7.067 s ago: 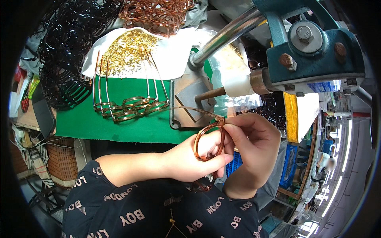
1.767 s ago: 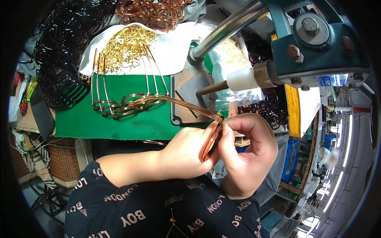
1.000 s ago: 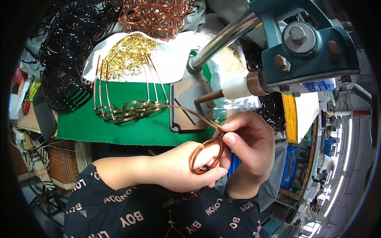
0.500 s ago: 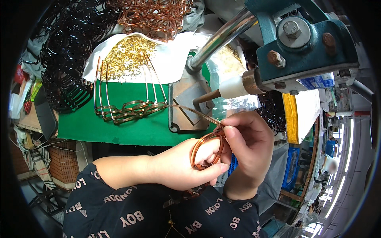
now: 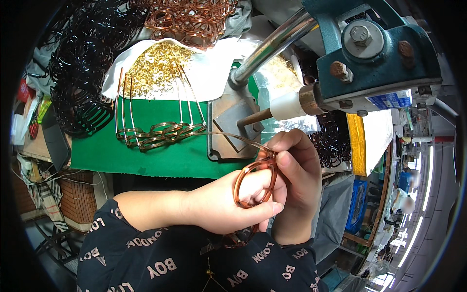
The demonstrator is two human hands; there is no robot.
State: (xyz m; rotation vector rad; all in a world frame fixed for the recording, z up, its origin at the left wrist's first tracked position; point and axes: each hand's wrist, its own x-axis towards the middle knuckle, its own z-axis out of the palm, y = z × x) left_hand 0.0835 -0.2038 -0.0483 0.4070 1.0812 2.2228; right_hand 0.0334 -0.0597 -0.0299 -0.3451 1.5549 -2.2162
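Note:
A brown translucent eyeglass frame point(image 5: 239, 187) is held in front of my body, one rim upright and the other lower down. My left hand point(image 5: 238, 199) is closed round the frame near its middle, thumb stretched along the rim. With thumb and forefinger, my right hand point(image 5: 296, 170) pinches the frame's upper corner, where a thin temple arm point(image 5: 238, 137) reaches left over the press base. Whether a small part sits in that pinch is hidden. Beyond my hands, a row of similar brown glasses frames point(image 5: 163, 136) stands on the green mat point(image 5: 151, 165), temples pointing away.
A teal hand press point(image 5: 384, 63) overhangs the right side, its rod above a metal base plate point(image 5: 233, 124). Small gold pieces point(image 5: 155, 68) lie on white cloth. Black frames point(image 5: 82, 78) pile at the left, brown frames point(image 5: 189, 19) at the back. A yellow-edged stack point(image 5: 356, 143) stands right.
My right hand has shifted slightly left and up, its fingers still pinching the corner of the frame. The left hand keeps its hold nearly in place.

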